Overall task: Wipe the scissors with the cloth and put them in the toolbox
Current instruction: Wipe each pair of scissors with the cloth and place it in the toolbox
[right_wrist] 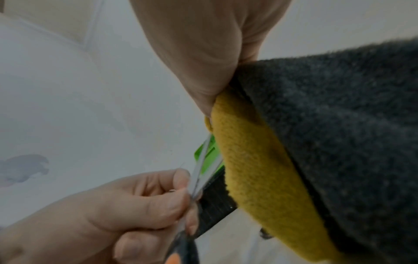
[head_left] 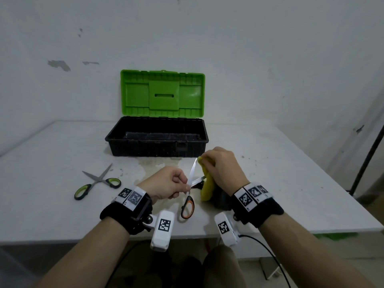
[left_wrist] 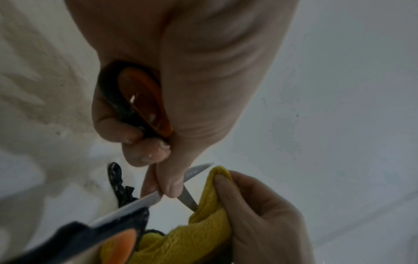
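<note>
My left hand [head_left: 171, 182] holds the orange-handled scissors [head_left: 188, 206] above the table, blades spread apart. In the left wrist view its curled fingers [left_wrist: 126, 132] grip one handle loop of the scissors [left_wrist: 140, 100], while thumb and forefinger pinch a blade. My right hand [head_left: 222, 165] pinches the yellow and grey cloth [head_left: 207, 189] folded over the other blade; that blade's tip is hidden in the cloth [left_wrist: 203, 225]. The right wrist view shows the cloth [right_wrist: 248, 169] against the blades [right_wrist: 199, 171]. The toolbox [head_left: 145, 149] stands open behind my hands, green lid upright, black tub empty.
A second pair of scissors with green handles [head_left: 97, 181] lies open on the white table [head_left: 52, 204] to the left of my left hand. A stained patch marks the table in front of the toolbox. A dark pole [head_left: 367, 159] stands off the table's right edge.
</note>
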Available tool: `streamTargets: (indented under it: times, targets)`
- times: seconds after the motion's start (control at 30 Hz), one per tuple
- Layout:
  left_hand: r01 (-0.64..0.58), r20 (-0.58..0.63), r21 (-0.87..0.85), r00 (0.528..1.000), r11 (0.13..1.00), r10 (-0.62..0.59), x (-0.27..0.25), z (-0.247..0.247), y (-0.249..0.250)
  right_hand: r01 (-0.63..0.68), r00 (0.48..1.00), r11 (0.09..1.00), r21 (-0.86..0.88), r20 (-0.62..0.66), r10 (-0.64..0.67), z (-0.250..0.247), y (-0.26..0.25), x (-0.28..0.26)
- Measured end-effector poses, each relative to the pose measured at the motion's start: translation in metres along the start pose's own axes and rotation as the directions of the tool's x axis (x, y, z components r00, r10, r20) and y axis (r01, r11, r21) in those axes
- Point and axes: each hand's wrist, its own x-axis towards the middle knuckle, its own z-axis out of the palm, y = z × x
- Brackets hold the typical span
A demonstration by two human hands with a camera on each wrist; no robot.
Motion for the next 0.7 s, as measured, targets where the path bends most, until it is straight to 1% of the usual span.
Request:
streamTargets:
  times: [0.03, 0.07, 0.13, 0.17, 0.2, 0.23, 0.3, 0.37, 0.4, 0.43, 0.47, 0.53, 0.57, 0.6, 0.7]
  targets:
    - [0.013, -0.009, -0.014, 1.0, 1.0, -0.013, 0.0, -0.001, 0.0, 0.024, 1.0, 0.999, 0.026, 0.017, -0.025, -0.001, -0.002, -0.003]
    - [0.021, -0.012, -0.024, 1.0, 0.999, -0.022, 0.0, -0.002, 0.0, 0.07, 0.995, 0.997, 0.042, 0.073, -0.073, -0.002, -0.006, -0.007]
    - [0.02, -0.002, -0.032, 1.0, 0.999, -0.02, 0.0, -0.003, 0.001, 0.164, 0.961, 0.986, 0.033, 0.222, -0.167, 0.001, -0.016, -0.018]
    - [0.012, 0.009, -0.025, 1.0, 1.0, -0.012, 0.0, -0.003, 0.001, 0.185, 0.946, 0.983, 0.02, 0.268, -0.183, 0.003, -0.019, -0.022]
    - [0.004, 0.021, -0.012, 1.0, 1.0, -0.004, -0.001, -0.002, 0.001, 0.179, 0.945, 0.984, 0.007, 0.276, -0.174, 0.005, -0.019, -0.022]
    - [-0.001, 0.031, -0.003, 1.0, 1.0, 0.002, -0.001, 0.0, 0.0, 0.148, 0.958, 0.989, -0.007, 0.249, -0.142, 0.006, -0.017, -0.019]
    - [0.006, 0.048, -0.009, 0.999, 1.0, -0.005, -0.002, 0.004, 0.0, 0.033, 0.989, 0.999, -0.033, 0.148, -0.028, 0.005, -0.01, -0.009]
    - [0.016, 0.043, -0.02, 0.999, 1.0, -0.015, -0.002, 0.006, -0.001, -0.062, 0.997, 0.997, -0.037, 0.046, 0.063, 0.001, -0.003, -0.001]
    - [0.024, 0.032, -0.023, 0.999, 0.999, -0.023, -0.002, 0.006, -0.001, -0.071, 0.997, 0.997, -0.025, 0.022, 0.071, -0.001, -0.003, -0.001]
    - [0.029, 0.019, -0.031, 0.999, 0.999, -0.029, -0.002, 0.006, -0.002, -0.05, 0.998, 0.999, -0.011, 0.032, 0.051, -0.002, -0.005, -0.003]
    - [0.031, 0.009, -0.042, 1.0, 0.999, -0.03, -0.001, 0.004, -0.002, -0.008, 0.997, 1.0, 0.0, 0.075, 0.008, -0.003, -0.01, -0.007]
    - [0.024, 0.004, -0.049, 1.0, 0.999, -0.024, 0.0, 0.002, -0.002, 0.07, 0.975, 0.998, -0.004, 0.212, -0.067, -0.001, -0.021, -0.017]
    - [0.015, 0.01, -0.042, 1.0, 0.999, -0.015, 0.0, 0.001, -0.002, 0.086, 0.964, 0.996, -0.016, 0.254, -0.079, 0.001, -0.024, -0.019]
    - [0.008, 0.021, -0.036, 1.0, 0.999, -0.007, 0.0, 0.002, -0.003, 0.077, 0.965, 0.997, -0.033, 0.253, -0.066, 0.003, -0.023, -0.019]
    - [0.015, 0.046, -0.043, 0.999, 0.999, -0.013, 0.0, 0.007, -0.004, -0.064, 0.991, 0.996, -0.056, 0.114, 0.07, 0.004, -0.01, -0.008]
